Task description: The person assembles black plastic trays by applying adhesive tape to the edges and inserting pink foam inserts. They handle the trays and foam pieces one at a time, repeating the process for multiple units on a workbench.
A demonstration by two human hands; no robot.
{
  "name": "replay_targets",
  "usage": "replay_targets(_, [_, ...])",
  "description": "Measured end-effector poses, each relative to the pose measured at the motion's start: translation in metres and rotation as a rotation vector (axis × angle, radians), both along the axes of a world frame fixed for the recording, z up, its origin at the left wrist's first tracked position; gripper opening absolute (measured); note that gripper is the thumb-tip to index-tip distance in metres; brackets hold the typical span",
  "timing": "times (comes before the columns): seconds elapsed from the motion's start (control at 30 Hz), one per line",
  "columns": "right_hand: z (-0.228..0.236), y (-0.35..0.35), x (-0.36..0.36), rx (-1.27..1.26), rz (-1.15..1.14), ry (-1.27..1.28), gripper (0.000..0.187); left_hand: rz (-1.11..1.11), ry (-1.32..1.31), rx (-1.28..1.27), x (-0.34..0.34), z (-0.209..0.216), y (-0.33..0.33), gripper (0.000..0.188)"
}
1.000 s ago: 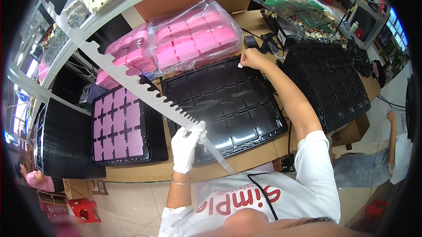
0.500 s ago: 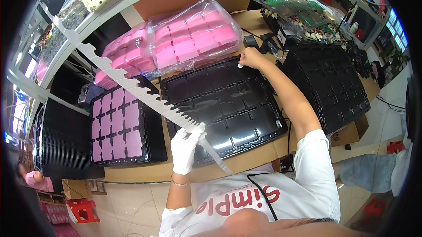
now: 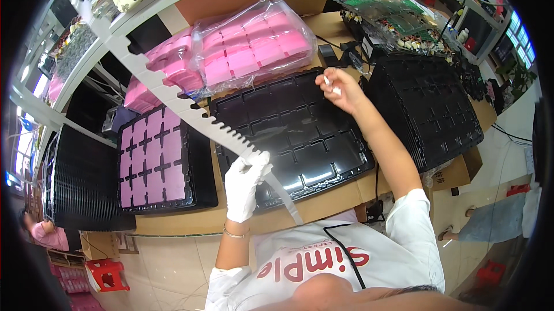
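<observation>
Across the left of the black tray point(image 3: 311, 138), the white strip point(image 3: 167, 96) is best steadied by the gripping left hand point(image 3: 242, 188), white bits point(image 3: 336, 90) being pinched by the right hand point(image 3: 348, 97) at the far-right corner.

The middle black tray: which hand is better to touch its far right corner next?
Probably the right. The bare right hand is near that corner of the black tray, with small white bits at its fingers. The gloved left hand is farther away, gripping a long toothed white strip.

Head-worn fisheye, downward over both hands point(image 3: 244, 188) point(image 3: 344, 94)
</observation>
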State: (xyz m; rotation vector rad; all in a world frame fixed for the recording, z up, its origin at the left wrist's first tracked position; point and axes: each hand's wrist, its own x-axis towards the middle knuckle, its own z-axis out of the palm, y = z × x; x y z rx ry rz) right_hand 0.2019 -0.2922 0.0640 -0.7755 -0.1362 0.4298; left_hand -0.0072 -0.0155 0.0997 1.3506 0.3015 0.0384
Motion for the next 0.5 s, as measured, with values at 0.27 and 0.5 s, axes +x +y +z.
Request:
replay_targets(0.27, [0.011, 0.073, -0.168, -0.313, 0.115, -0.004, 0.015, -0.060, -0.086, -0.013, -0.003, -0.001, -0.019, 0.017])
replay_targets(0.5, [0.013, 0.086, -0.216, -0.527, -0.242, -0.177, 0.012, -0.089, -0.160, -0.016, -0.016, -0.003, -0.036, 0.016])
